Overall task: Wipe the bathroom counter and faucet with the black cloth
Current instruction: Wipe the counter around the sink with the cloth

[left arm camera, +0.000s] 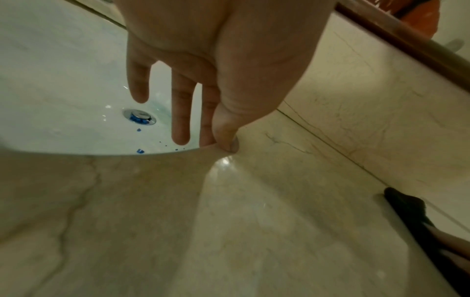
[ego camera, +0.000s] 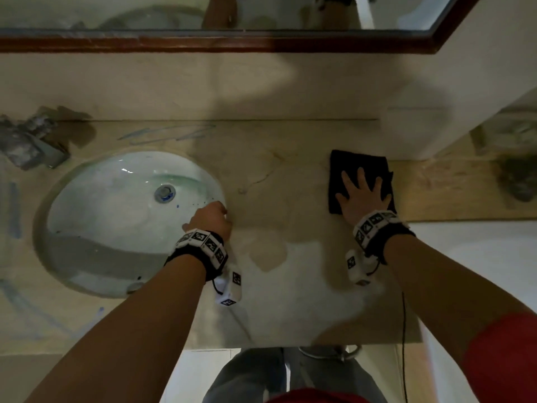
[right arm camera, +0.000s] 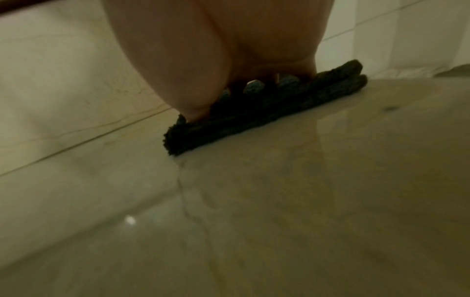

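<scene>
The folded black cloth [ego camera: 348,164] [right arm camera: 267,112] lies flat on the beige marble counter [ego camera: 276,199], at its right end near the back wall. My right hand [ego camera: 361,193] [right arm camera: 216,60] presses down on the cloth with straight, spread fingers. My left hand [ego camera: 215,212] [left arm camera: 203,138] rests at the right rim of the white sink [ego camera: 116,205]; its fingers hang straight over the basin and the thumb tip touches the counter. It holds nothing. The grey faucet [ego camera: 26,144] stands blurred at the far left, behind the sink.
Blue scribble marks [ego camera: 165,132] run along the counter behind the sink, with more at the left edge [ego camera: 13,210]. Blue specks lie around the drain [left arm camera: 139,116]. A wall corner [ego camera: 436,126] juts out behind the cloth. Blurred objects [ego camera: 517,175] sit at the far right.
</scene>
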Available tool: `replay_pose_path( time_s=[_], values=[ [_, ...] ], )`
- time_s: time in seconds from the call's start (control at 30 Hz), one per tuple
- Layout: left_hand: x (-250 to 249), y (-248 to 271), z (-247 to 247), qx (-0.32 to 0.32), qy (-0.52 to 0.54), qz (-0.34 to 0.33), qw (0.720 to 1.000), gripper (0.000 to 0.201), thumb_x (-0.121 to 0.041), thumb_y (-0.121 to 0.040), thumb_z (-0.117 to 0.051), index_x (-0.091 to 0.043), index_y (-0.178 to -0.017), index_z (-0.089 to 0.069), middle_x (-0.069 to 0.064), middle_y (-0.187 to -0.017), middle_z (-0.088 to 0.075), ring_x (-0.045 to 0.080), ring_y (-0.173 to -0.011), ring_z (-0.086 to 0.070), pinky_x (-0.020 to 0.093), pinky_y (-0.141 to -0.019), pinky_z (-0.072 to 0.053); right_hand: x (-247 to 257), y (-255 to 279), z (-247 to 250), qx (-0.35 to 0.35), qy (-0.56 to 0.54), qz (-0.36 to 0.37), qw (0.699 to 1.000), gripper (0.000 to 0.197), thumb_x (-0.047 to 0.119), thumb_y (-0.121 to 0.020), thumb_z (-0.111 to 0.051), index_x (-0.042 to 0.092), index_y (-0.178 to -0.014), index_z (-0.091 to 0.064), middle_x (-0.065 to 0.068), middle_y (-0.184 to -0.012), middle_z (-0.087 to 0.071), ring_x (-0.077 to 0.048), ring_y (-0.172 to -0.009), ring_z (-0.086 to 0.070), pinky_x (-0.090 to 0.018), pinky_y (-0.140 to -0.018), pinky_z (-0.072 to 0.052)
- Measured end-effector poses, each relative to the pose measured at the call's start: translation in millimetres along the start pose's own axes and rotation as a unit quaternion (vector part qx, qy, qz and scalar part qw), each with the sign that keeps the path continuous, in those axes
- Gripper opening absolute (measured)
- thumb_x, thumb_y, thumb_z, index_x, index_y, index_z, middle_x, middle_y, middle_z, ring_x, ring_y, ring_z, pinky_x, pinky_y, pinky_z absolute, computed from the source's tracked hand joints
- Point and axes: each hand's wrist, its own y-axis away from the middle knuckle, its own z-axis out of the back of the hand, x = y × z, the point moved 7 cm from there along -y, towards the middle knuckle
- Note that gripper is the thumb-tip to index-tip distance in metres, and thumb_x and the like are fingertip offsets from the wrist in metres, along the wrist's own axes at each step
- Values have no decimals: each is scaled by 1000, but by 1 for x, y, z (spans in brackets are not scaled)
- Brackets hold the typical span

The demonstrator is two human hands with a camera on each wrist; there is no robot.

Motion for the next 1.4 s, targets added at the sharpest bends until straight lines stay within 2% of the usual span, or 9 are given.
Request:
replay_pose_path(
  time_s=[0.13,0.3,0.43,0.63,0.77,1.0,1.13,1.3,1.4],
  values=[
    [2,1,-2,-21,15,25,999,32,-23,-87,-58,-32,-117,-60,7,-121,-61,31,-112,-57,48,-106,-36,51,-18,14,-22,17,51,998,59,50,-103,-25,43,-155,1,7,-164,15,-40,-149,12,-68,-115,-4],
    [4,-1,-6,-26,21,50,998,30,-26,-85,-60,-35,-113,-60,1,-114,-66,28,-110,-58,48,-105,-34,164,27,-25,-11,85,235,968,59,46,-102,-32,43,-154,-5,5,-165,11,-42,-148,13,-71,-112,2],
    [2,1,-6,-24,19,61,998,31,-27,-84,-62,-35,-114,-60,0,-113,-67,27,-109,-58,48,-103,-36,156,28,-27,-4,91,270,958,59,51,-100,-34,49,-153,-8,10,-165,9,-34,-150,13,-65,-116,3],
    [-1,6,-5,-25,17,71,997,31,-30,-85,-59,-37,-116,-58,1,-117,-66,28,-108,-59,49,-104,-36,71,-14,11,-37,49,192,979,59,58,-100,-32,49,-153,-8,12,-165,8,-29,-151,8,-61,-118,-3],
    [0,5,-5,-20,11,70,997,32,-27,-87,-58,-36,-117,-58,1,-119,-64,27,-110,-58,49,-104,-35,56,-23,19,-30,60,154,986,60,57,-101,-30,47,-154,-4,9,-165,11,-33,-150,10,-64,-117,-5],
    [-2,0,0,-10,-19,37,999,28,-15,-88,-53,-30,-112,-59,6,-117,-61,29,-109,-56,47,-104,-32,90,-13,10,-40,68,145,986,60,53,-102,-32,46,-154,-4,6,-165,9,-40,-149,10,-69,-114,-8],
    [0,-5,1,14,-22,-2,1000,25,-23,-88,-56,-33,-111,-58,3,-116,-62,27,-107,-57,46,-101,-34,140,6,-4,-45,92,165,981,60,53,-102,-31,45,-154,-2,4,-165,10,-42,-148,8,-69,-114,-9],
    [11,-16,5,52,-33,-92,994,27,-42,-88,-60,-31,-112,-57,-2,-118,-60,25,-112,-55,50,-105,-32,206,29,-24,-14,111,162,980,61,53,-102,-31,47,-154,1,5,-164,14,-42,-148,11,-69,-114,-10],
    [30,-27,20,55,-42,-104,992,28,-40,-93,-56,-31,-119,-56,1,-124,-60,26,-117,-53,52,-107,-27,234,36,-30,-1,107,146,983,62,54,-102,-31,47,-153,2,6,-164,13,-41,-148,10,-69,-114,-11]
  ],
)
